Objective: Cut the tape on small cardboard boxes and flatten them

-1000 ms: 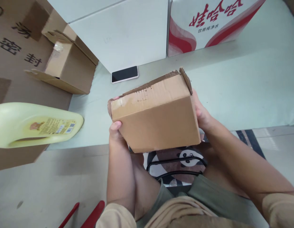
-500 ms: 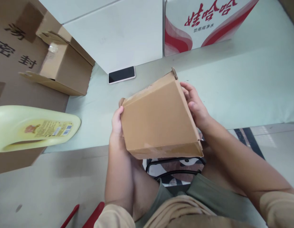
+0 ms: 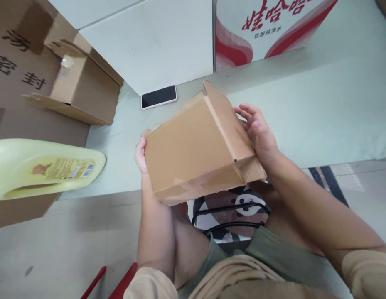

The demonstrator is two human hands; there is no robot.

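Observation:
A brown cardboard box (image 3: pixel 189 145) is held tilted above my lap, in front of the table edge. My left hand (image 3: pixel 141 155) grips its left edge, thumb on the near side and the other fingers hidden behind. At the box's right side, my right hand (image 3: pixel 258 131) lies along the side panel (image 3: pixel 232 120) with its fingers loosely spread and the thumb off the cardboard. Some of its contact with the box is hidden. A short flap (image 3: pixel 252 168) sticks out at the lower right corner.
On the pale green tablecloth (image 3: pixel 320 108) lie a phone (image 3: pixel 159 97) and a yellow-green bottle (image 3: pixel 49 168). Behind stand a white box (image 3: pixel 168 45) and a red-and-white carton (image 3: pixel 274 33). An opened cardboard box (image 3: pixel 93 89) is at left; a panda-patterned stool (image 3: pixel 224 211) is below.
The box has turned and shifted left, bringing its right side panel and corner flap into view. My left hand moved left with it; the right hand's fingers have loosened from the edge.

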